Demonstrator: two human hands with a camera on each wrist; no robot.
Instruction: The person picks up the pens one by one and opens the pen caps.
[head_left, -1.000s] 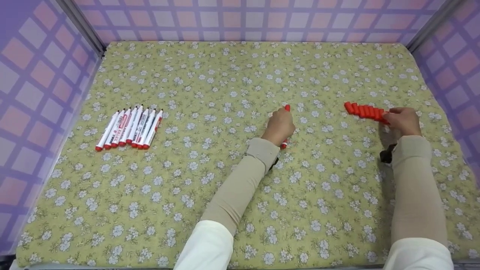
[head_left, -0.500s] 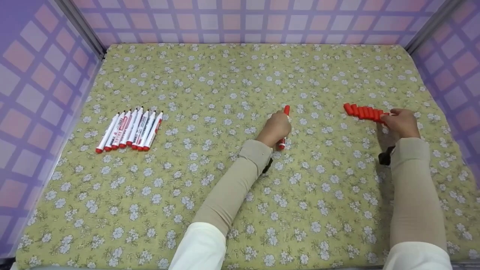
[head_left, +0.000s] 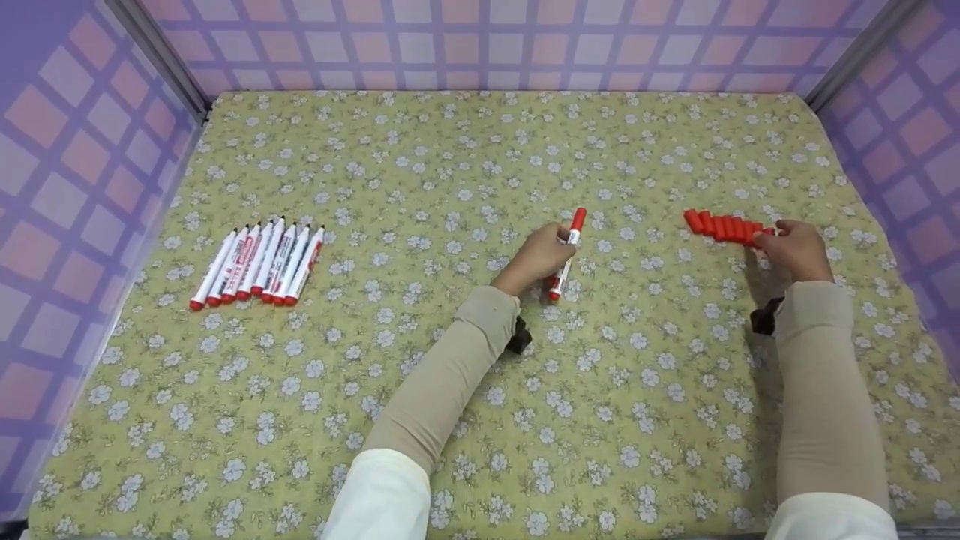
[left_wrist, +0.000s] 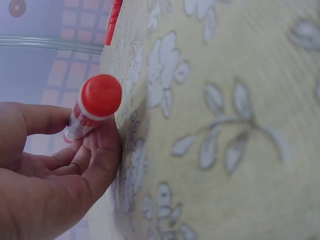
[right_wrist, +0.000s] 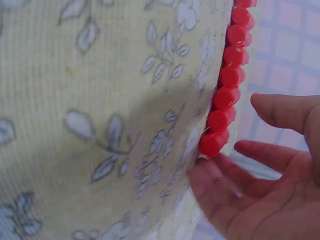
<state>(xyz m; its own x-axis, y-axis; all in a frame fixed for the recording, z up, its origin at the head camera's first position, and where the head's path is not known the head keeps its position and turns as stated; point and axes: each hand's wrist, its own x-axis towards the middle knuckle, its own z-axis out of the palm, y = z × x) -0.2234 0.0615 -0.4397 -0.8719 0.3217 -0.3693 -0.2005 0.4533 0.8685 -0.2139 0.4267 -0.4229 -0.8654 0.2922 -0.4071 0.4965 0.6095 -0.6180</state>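
Note:
Around mid-table in the head view, my left hand (head_left: 536,259) pinches a white whiteboard marker (head_left: 565,270) with a red cap on its far end. Its red bottom end (left_wrist: 101,95) faces the camera in the left wrist view, thumb on one side and fingers on the other, close over the cloth. At the right, a row of red marker caps (head_left: 724,226) lies side by side. My right hand (head_left: 800,251) is at the right end of that row. The right wrist view shows thumb and fingers spread apart, fingertips (right_wrist: 202,172) right at the last cap (right_wrist: 212,143).
Several uncapped white markers (head_left: 259,262) lie side by side at the left, dark tips pointing away and red ends toward me. A green flowered cloth (head_left: 420,360) covers the table. Purple checked panels (head_left: 472,45) stand along the back and both sides.
My left hand has drawn slightly left and toward me; the marker it pinches has tilted and shows more fully. My right hand has stayed by the end of the cap row.

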